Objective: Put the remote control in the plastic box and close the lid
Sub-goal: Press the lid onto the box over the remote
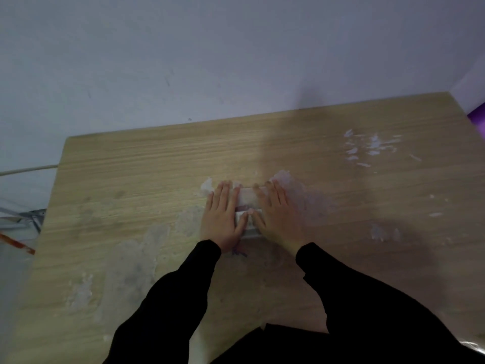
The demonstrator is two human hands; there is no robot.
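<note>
A small translucent plastic box (pixel 248 199) lies on the wooden table (pixel 131 179), near its middle. My left hand (pixel 223 214) lies flat on the box's left part, fingers straight and together. My right hand (pixel 275 214) lies flat on its right part. Both thumbs meet over the near half of the box. A pinkish strip shows through the lid between my hands. The frame is blurred, and I cannot make out the remote control or whether the lid is fully down.
The tabletop carries pale smears and white flecks (pixel 367 148) at the right. A white wall (pixel 210 61) runs behind the table. A cable (pixel 26 169) and a metal frame (pixel 29 216) lie off the left edge. Something purple (pixel 479 116) sits at the far right.
</note>
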